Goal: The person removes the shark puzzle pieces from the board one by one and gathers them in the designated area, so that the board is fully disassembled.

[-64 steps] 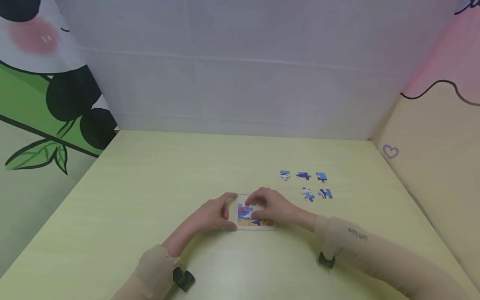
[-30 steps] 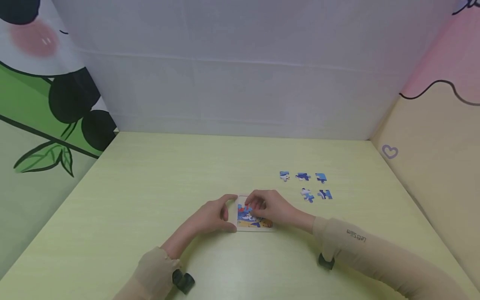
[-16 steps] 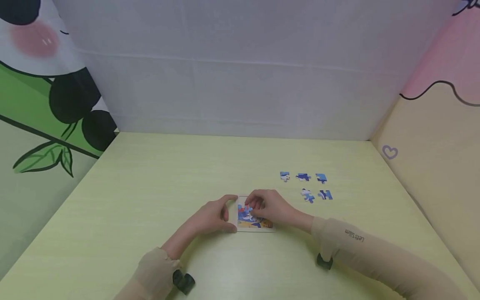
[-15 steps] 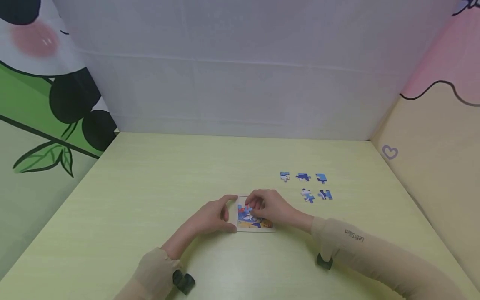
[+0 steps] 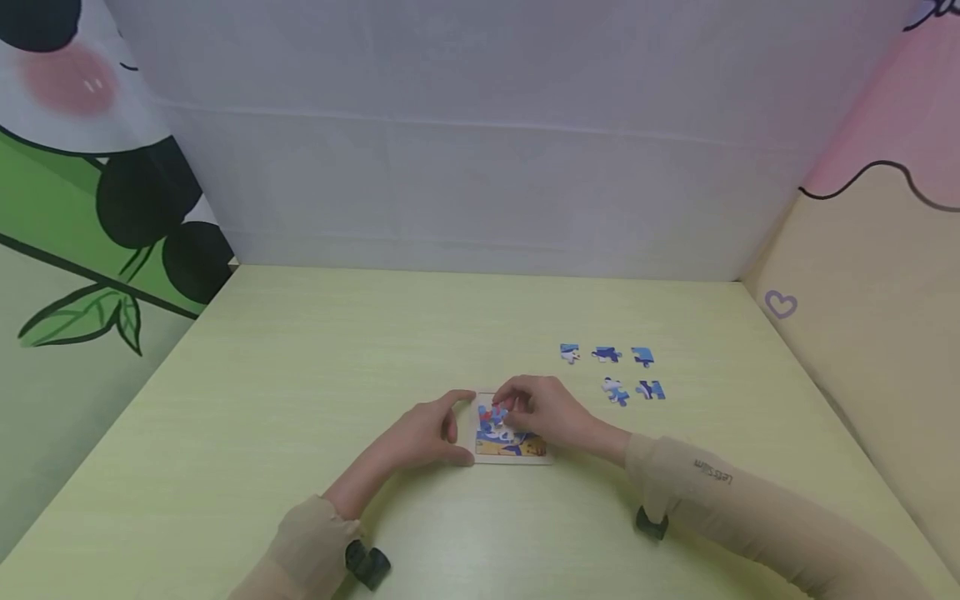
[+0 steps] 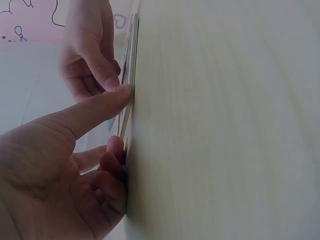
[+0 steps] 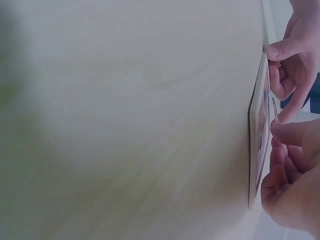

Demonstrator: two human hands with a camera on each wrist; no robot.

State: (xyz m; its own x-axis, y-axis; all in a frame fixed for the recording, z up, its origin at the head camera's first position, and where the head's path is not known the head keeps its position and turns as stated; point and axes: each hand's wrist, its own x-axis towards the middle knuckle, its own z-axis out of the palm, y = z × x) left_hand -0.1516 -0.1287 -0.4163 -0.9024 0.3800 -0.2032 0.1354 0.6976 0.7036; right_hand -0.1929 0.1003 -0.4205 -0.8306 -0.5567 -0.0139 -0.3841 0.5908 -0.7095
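A small puzzle board (image 5: 517,460) with a pale frame lies on the table, its lower part showing a blue and sandy-yellow picture. My left hand (image 5: 420,432) grips its left side, thumb at the near corner and index finger at the far corner. Over the board my right hand (image 5: 551,412) pinches a blue and red puzzle piece (image 5: 495,418) between thumb and fingers. Seen edge-on in the right wrist view, this piece (image 7: 274,107) is tilted and a little off the board's face. The right hand hides the board's upper right part.
Several loose puzzle pieces (image 5: 606,354) in blue and white lie in two rows on the table (image 5: 337,333), beyond the right hand. A grey-white back panel (image 5: 480,192) and printed side panels (image 5: 862,333) stand around the table.
My right hand has risen slightly, and the pinched piece has shifted up and tilted over the board. My left hand keeps its grip on the board's left side. The loose pieces have not moved.
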